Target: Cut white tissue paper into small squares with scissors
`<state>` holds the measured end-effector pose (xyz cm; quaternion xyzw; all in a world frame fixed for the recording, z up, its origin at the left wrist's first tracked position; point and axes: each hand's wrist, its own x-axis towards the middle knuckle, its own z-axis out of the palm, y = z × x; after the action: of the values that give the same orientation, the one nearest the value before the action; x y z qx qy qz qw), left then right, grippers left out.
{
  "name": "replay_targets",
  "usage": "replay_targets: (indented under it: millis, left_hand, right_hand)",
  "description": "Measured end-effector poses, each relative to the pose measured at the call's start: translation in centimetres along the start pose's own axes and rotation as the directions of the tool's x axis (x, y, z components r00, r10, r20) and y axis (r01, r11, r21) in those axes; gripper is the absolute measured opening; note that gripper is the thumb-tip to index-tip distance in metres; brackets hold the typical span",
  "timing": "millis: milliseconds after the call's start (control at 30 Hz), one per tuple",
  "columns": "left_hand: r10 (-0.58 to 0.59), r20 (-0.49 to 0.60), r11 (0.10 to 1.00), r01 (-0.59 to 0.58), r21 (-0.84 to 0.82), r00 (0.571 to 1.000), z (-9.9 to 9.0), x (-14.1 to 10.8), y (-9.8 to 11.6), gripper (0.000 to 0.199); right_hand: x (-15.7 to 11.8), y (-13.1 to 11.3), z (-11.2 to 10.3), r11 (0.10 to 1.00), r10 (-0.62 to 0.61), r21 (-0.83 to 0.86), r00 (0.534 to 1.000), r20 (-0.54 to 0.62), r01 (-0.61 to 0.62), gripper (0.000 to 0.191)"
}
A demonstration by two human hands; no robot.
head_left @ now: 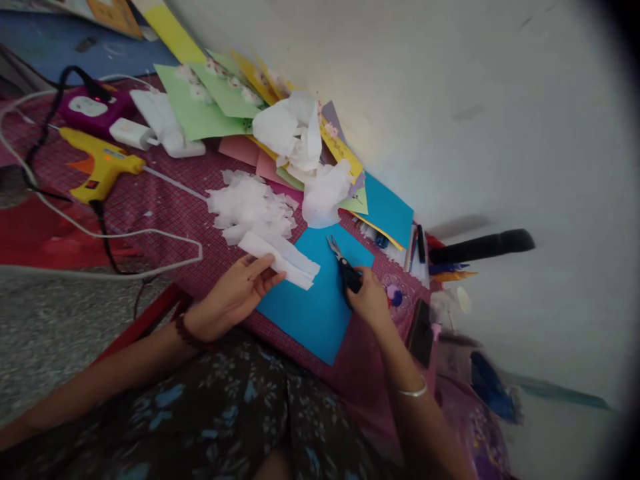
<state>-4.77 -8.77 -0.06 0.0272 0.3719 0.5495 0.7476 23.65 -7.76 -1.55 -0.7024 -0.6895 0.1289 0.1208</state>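
Note:
My left hand (245, 287) pinches a folded strip of white paper (287, 261) between thumb and fingers. In my right hand (367, 293) is a pair of black-handled scissors (345, 268), their blades pointing away from me and slightly parted. Both hands are over a blue sheet (315, 320) on the red checked tablecloth (170, 227). A heap of cut white paper pieces (255, 207) lies just beyond the strip, and crumpled white paper (295, 130) sits farther back. The scissors and the strip are apart.
A yellow glue gun (103, 163) with cables lies at the left, beside a purple power socket box (95, 110). Green cards (190, 107) lean near the wall. A phone (421, 333), pens and a blue folder (387, 210) are at the right.

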Motion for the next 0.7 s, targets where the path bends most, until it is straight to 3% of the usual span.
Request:
replay_targets:
  millis: [133,200,267,533,700]
  left_hand:
    - [0.011,0.048,0.999,-0.009,-0.039,0.999,-0.4,-0.3,0.9,0.007]
    - [0.021,0.073,0.999,-0.018,-0.040,0.997,-0.5,-0.5,1.3,0.009]
    - [0.030,0.097,0.999,-0.028,-0.024,0.995,-0.7,-0.7,1.6,0.011]
    - [-0.031,0.110,0.993,0.018,0.113,0.993,-1.7,-0.5,1.5,0.018]
    - [0.049,0.109,0.978,-0.070,0.199,0.993,-1.4,-1.1,0.9,0.015]
  right_hand:
    - [-1.3,-0.2,-1.2,0.985,-0.052,0.169,0.993,0.110,0.033,0.046]
    - [-2.9,-0.7,-2.0,0.886,-0.096,0.464,0.973,0.208,-0.012,0.054]
    - [-4.6,-1.3,-2.8,0.798,-0.111,0.596,0.952,0.284,-0.085,0.059]
    - [-8.8,-2.3,-4.9,0.715,-0.209,0.663,0.838,0.504,-0.221,0.067]
    - [-9.7,-2.9,-4.8,0.669,-0.272,0.684,0.761,0.590,-0.291,0.072]
